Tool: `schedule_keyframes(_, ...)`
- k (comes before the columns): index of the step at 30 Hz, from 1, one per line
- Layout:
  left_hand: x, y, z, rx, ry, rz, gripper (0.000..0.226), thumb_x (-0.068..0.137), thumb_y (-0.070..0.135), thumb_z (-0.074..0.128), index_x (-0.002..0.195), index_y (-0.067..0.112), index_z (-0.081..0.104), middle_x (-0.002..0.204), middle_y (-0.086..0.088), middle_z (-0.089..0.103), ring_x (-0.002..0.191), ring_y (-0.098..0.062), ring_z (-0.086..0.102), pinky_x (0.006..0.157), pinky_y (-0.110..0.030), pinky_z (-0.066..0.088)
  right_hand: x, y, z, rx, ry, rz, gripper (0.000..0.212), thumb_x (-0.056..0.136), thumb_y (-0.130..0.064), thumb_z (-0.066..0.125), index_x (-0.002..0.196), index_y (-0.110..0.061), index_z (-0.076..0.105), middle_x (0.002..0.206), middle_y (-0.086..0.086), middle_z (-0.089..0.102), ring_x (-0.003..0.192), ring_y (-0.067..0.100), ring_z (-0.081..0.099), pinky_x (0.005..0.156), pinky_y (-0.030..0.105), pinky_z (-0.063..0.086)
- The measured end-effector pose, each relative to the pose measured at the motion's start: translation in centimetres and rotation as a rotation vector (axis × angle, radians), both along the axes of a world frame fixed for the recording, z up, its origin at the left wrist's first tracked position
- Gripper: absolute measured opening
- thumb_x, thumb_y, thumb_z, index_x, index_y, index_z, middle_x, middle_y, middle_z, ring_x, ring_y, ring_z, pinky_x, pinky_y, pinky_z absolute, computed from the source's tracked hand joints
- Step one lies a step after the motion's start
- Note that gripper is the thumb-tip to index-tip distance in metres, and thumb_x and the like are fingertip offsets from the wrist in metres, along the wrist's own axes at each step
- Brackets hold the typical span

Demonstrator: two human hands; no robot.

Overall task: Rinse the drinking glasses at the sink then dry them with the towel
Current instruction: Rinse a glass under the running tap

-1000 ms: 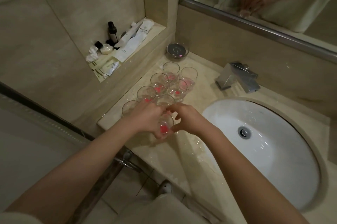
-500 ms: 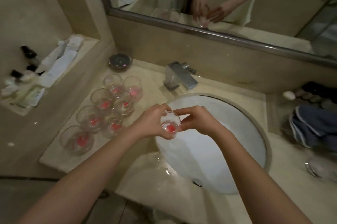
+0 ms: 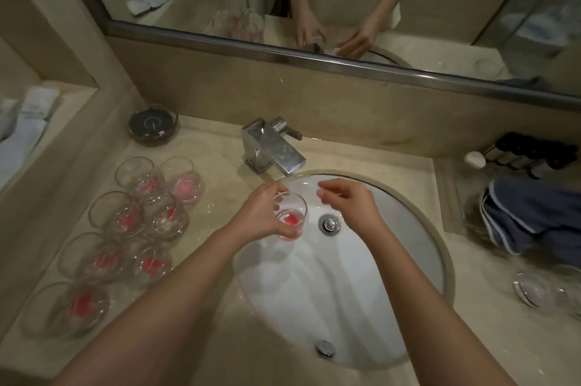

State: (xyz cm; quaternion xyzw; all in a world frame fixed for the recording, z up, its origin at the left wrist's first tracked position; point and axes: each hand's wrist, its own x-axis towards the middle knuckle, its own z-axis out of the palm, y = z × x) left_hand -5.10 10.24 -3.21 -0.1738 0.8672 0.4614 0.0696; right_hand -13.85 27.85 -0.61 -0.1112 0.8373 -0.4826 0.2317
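Held glass (image 3: pixel 290 216): upright over the white sink (image 3: pixel 393 259), at 9 o'clock of the drain (image 3: pixel 329 224), red residue at its bottom.
Left hand (image 3: pixel 261 215): grip curled round the held glass.
Right hand (image 3: pixel 352 204): loosely curled, holding nothing, at 3 o'clock of the glass.
Faucet (image 3: pixel 272 146): at 12 o'clock of the glass.
Other glasses (image 3: pixel 138 222): clustered on the counter (image 3: pixel 220 171), 9 o'clock side.

The left hand (image 3: pixel 262 219) covers the near side of the glass (image 3: pixel 290 217) it holds, so its fingers there are hidden. At the right edge of the frame a clear dish (image 3: pixel 547 291) is blurred and partly cut off. White folded cloths (image 3: pixel 28 121) at the left edge run out of view. The dark bottles (image 3: pixel 531 149) at upper right are too blurred to read.
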Motion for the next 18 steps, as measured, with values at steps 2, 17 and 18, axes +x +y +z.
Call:
schedule_keyframes(2, -0.5, -0.2, -0.2, -0.025, -0.009, 0.002, 0.081, 0.051, 0.020, 0.093, 0.122, 0.015, 0.055, 0.115, 0.000, 0.053, 0.096, -0.017, 0.063, 0.071, -0.024, 0.047, -1.1, -1.2, -0.1, -0.048, 0.025, -0.084, 0.023, 0.089, -0.018, 0.067, 0.111, -0.010, 0.070, 0.087, 0.000, 0.068, 0.079, 0.010, 0.063, 0.081, 0.028, 0.049)
schedule_keyframes(17, -2.3, -2.2, -1.9, 0.032, -0.017, 0.168, 0.074, 0.048, 0.025, 0.093, 0.111, 0.024, 0.056, 0.114, 0.000, 0.059, 0.093, -0.012, 0.062, 0.067, -0.018, 0.045, -7.7, -9.9, -1.6, -0.156, 0.025, -0.151, 0.030, 0.086, -0.014, 0.071, 0.115, -0.009, 0.070, 0.113, 0.008, 0.071, 0.092, 0.012, 0.060, 0.092, 0.036, 0.051)
schedule_keyframes(18, -2.3, -2.1, -2.0, 0.045, -0.018, 0.168, 0.075, 0.046, 0.027, 0.093, 0.112, 0.024, 0.057, 0.115, 0.001, 0.059, 0.093, -0.011, 0.063, 0.067, -0.019, 0.045, -7.9, -10.0, -1.7, -0.173, 0.011, -0.164, 0.029, 0.086, -0.013, 0.071, 0.114, -0.008, 0.070, 0.111, 0.009, 0.071, 0.092, 0.011, 0.060, 0.092, 0.035, 0.051)
